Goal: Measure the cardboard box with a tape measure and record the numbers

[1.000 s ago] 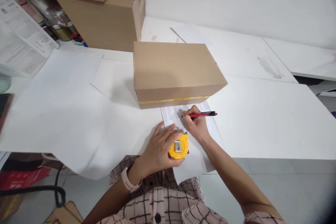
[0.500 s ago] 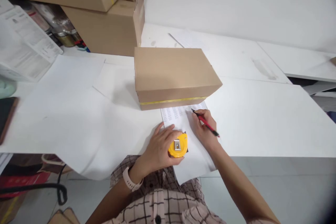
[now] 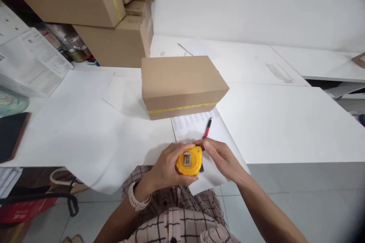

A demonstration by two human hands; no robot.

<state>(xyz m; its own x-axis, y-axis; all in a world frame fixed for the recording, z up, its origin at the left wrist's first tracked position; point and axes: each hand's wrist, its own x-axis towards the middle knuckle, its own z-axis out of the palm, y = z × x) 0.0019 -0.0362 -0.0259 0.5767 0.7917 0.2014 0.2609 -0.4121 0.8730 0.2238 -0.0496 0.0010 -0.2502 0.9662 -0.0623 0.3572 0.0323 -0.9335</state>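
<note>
My left hand [image 3: 168,165] is wrapped around a yellow tape measure [image 3: 189,161], held above the table's front edge. My right hand [image 3: 221,155] has its fingers closed at the upper right corner of the case, where the tape's end comes out; the fingertips partly hide that end. A red and black pen [image 3: 207,128] lies on a printed sheet [image 3: 225,133], its lower end behind my right fingers. Just beyond stands a closed cardboard box [image 3: 184,78] with a yellow stripe along its front, covering the far part of the sheet.
Stacked cardboard boxes [image 3: 114,43] stand at the back left against the wall. Large white paper [image 3: 80,121] covers the left of the white table [image 3: 279,121] and hangs over its front edge. A dark flat object [image 3: 13,134] lies at the far left.
My right hand has put the pen down on the sheet and moved toward me, to the tape measure. My left hand still holds the tape measure. The view has shifted slightly.
</note>
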